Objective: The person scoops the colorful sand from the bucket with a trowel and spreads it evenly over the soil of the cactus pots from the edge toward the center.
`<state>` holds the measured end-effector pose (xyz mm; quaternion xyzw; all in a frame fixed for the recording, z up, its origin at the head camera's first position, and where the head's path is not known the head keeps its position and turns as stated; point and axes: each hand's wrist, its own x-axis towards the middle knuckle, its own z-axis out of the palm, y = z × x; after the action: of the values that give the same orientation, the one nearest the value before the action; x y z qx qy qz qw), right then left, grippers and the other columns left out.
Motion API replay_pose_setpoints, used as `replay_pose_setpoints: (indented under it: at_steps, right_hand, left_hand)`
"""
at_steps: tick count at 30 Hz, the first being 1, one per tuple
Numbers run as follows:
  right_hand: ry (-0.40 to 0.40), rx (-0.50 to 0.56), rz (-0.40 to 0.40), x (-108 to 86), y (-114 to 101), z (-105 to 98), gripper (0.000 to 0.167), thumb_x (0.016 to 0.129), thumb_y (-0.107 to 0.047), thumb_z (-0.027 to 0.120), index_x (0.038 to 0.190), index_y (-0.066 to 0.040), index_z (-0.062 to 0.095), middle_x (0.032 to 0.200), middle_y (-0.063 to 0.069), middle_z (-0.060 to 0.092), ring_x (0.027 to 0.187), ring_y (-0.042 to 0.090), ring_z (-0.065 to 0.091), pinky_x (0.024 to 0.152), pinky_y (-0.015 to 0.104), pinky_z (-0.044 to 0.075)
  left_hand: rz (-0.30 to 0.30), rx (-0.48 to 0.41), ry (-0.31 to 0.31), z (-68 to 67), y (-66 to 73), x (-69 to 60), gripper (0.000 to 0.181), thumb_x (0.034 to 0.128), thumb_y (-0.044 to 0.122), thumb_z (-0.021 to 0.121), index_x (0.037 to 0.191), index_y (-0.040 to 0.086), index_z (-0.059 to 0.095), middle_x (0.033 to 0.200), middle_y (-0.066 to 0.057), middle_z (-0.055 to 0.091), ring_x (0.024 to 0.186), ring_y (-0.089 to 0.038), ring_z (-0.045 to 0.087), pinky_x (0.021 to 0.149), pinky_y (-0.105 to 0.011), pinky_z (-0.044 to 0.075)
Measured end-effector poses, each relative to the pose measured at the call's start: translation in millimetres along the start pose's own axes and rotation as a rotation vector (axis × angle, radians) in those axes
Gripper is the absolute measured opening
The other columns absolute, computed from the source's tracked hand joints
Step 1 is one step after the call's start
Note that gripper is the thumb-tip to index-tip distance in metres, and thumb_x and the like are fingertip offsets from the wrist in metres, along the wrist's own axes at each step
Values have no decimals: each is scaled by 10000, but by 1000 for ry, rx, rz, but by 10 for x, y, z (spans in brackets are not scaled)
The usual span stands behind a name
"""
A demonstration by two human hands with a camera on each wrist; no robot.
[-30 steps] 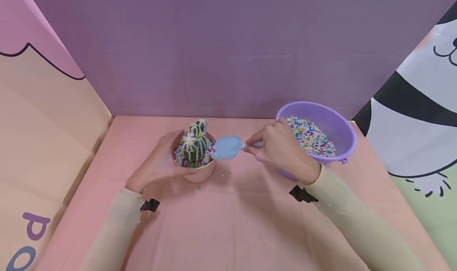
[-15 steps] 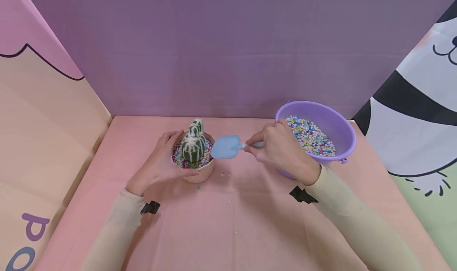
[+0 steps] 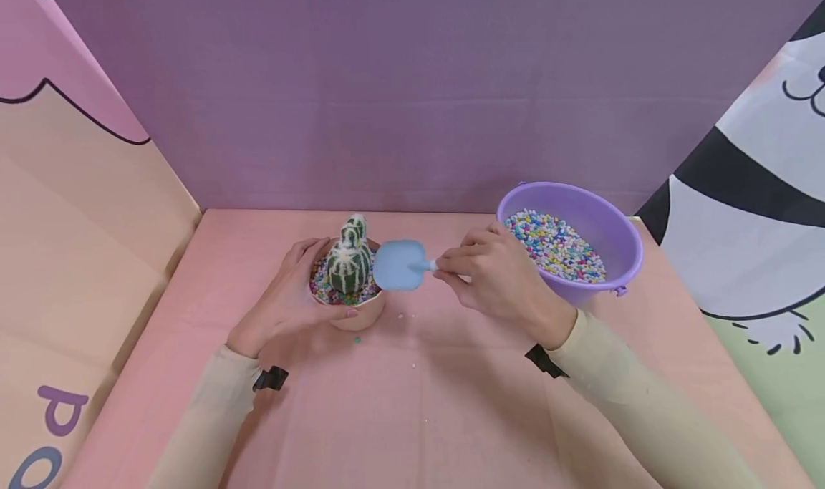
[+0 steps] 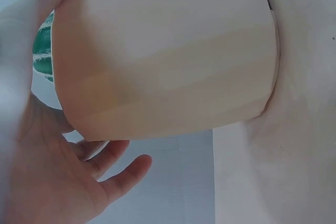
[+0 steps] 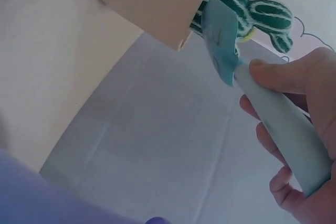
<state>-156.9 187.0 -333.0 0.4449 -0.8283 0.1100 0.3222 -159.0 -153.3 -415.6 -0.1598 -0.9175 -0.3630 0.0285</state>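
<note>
A peach-coloured flower pot (image 3: 361,316) stands on the pink surface, holding a round green cactus (image 3: 349,268) with white stripes amid small multicoloured beads. My left hand (image 3: 290,292) grips the pot, thumb along the near side and fingers round the far side; the left wrist view shows the pot wall (image 4: 168,56) close up. With my right hand (image 3: 499,274) I hold a light-blue toy shovel (image 5: 283,129) by its handle. Its blade (image 3: 399,265) is tilted over the pot's right rim, beside the cactus. No beads show on the visible face of the blade.
On the right, just behind my right hand, stands a purple bucket (image 3: 599,220) with multicoloured beads (image 3: 561,249) inside. A green bead (image 3: 357,339) and a few pale ones lie in front of the pot. A purple wall (image 3: 412,102) closes off the back.
The shovel has shifted slightly left and its blade has turned over the pot's rim. White beads at its tip a second ago no longer show. The left hand stays on the pot.
</note>
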Motion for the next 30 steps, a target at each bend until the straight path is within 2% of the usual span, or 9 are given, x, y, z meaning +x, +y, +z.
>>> replay_pose_setpoints:
  at_steps: [8,15,20,24,30]
  right_hand:
    - [11,44,19,-14,80,-42,159,774,-126,948,914,-113,874,818,-31,818,707,181,665,667,356,532]
    - [49,77,89,-50,159,-46,155,768,-120,947,908,-126,879,831,-25,827,686,180,671,649,354,528]
    - [87,108,149,-129,211,-73,141,777,-117,935,904,-94,878,821,-6,827,661,203,677,630,360,528]
    - [129,111,208,-202,274,-143,128,778,-103,917,899,-93,880,800,-3,824,661,206,690,626,355,538]
    - [177,109,277,-306,359,-262,137,754,-92,910,887,-113,883,751,5,806,636,189,657,580,317,493]
  left_hand:
    - [-10,-2,-10,-13,4,16,1304,682,594,966,1681,118,275,1697,-138,265,1553,-347,325,1253,-604,350]
    - [-10,-2,6,-11,15,29,1296,679,577,970,1675,105,288,1700,-158,281,1555,-362,322,1250,-610,357]
    - [11,-18,13,-58,22,4,1251,754,494,939,1685,57,226,1710,-187,301,1568,-400,298,1244,-654,335]
    - [60,-79,84,-150,120,-35,1156,790,403,919,1675,63,258,1695,-167,347,1519,-390,355,1216,-654,354]
    - [188,-202,259,-250,344,-69,890,869,228,842,1627,107,391,1617,-140,458,1454,-336,452,1153,-560,434]
